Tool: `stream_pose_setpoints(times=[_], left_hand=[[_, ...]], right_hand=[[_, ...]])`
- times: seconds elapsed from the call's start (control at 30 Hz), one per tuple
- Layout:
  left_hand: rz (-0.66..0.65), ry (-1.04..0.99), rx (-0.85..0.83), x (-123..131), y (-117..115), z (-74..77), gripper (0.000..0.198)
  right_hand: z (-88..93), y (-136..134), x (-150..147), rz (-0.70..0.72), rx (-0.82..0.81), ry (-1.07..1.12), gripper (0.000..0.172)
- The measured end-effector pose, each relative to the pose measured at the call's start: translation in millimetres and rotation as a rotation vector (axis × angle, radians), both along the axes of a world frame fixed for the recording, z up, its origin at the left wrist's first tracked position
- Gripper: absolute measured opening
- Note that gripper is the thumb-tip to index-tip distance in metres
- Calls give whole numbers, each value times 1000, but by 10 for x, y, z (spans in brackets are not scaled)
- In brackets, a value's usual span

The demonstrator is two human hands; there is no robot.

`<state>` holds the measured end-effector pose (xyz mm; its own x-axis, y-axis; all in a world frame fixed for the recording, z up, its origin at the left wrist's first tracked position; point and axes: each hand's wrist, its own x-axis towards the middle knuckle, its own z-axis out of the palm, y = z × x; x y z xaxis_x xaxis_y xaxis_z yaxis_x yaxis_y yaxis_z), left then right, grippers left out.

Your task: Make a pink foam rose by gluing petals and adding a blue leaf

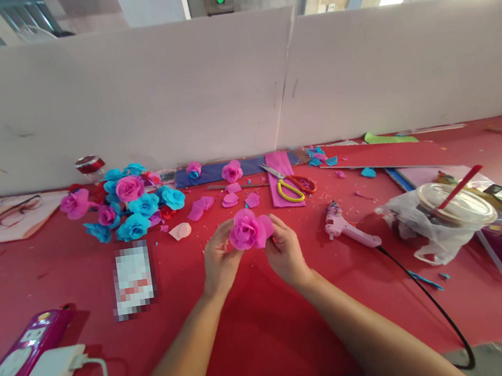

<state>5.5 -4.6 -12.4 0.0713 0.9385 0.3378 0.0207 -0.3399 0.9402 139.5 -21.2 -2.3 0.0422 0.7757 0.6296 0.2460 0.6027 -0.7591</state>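
Note:
A bright pink paper flower [248,229] is held up between my two hands over the red table. My left hand [223,258] pinches its left side, the fingers partly tucked behind the petals. On the other side, my right hand [286,250] grips an outer petal between thumb and fingers. Just beyond the flower lie loose pink petals [229,200] and a pale petal [180,231]. A pink glue gun [351,230] rests to the right of my right hand, its black cord running toward the table's front edge.
At left stands a bunch of blue and pink paper flowers [142,206]. Scissors [285,183] lie on folded pink paper [277,160]. A lidded cup [456,204] in a plastic bag sits right. Power strips [33,340] lie near both sides. A white partition [128,99] closes the back.

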Motion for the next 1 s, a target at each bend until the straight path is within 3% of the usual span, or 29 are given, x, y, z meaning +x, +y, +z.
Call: stream_pose_setpoints(times=[0.2, 0.47, 0.6, 0.77, 0.93, 1.0], left_hand=[[-217, -45, -67, -37, -55, 132, 34], [-268, -213, -107, -14, -86, 97, 29], [-307, -162, -207, -7, -85, 159, 36], [-290, -261, -209, -68, -79, 225, 39], [-382, -354, -328, -163, -88, 304, 74], [-377, -344, -346, -167, -94, 321, 78]], right_hand=[[-32, -52, -26, 76, 27, -69, 23], [-59, -80, -42, 94, -26, -28, 24], [-91, -41, -48, 126, -41, 15, 21], [-105, -6, -32, 141, -34, -18, 20], [-96, -2, -8, 164, -47, -64, 19], [-97, -3, -5, 126, -64, -72, 22]])
